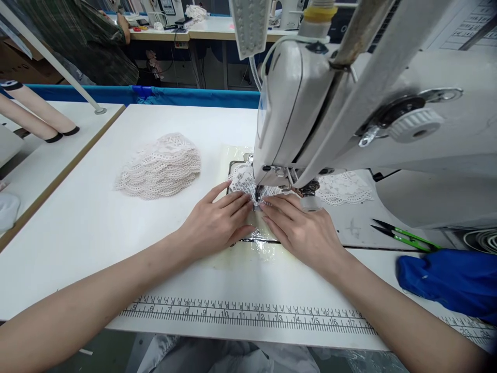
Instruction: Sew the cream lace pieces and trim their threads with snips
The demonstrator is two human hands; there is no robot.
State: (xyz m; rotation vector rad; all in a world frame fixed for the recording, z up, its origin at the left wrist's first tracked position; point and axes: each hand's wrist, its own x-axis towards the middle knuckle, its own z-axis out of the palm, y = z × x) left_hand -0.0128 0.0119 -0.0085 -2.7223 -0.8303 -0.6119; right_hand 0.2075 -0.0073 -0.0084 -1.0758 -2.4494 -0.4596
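White lace piece lies under the presser foot of a white sewing machine. On the left of the foot, my left hand rests flat, fingers stretched out, its fingertips at the near edge of the lace. My right hand lies flat on the other side, fingertips close to the foot and touching the lace. Neither hand is closed around anything. The machine head hides part of the lace. A stack of scalloped lace pieces sits to the left, and another lace piece lies behind my right hand.
Green-handled thread snips and a blue cloth are at the right. A printed ruler runs along the front table edge. Across the blue rail, a person in a dark checked garment is at another table.
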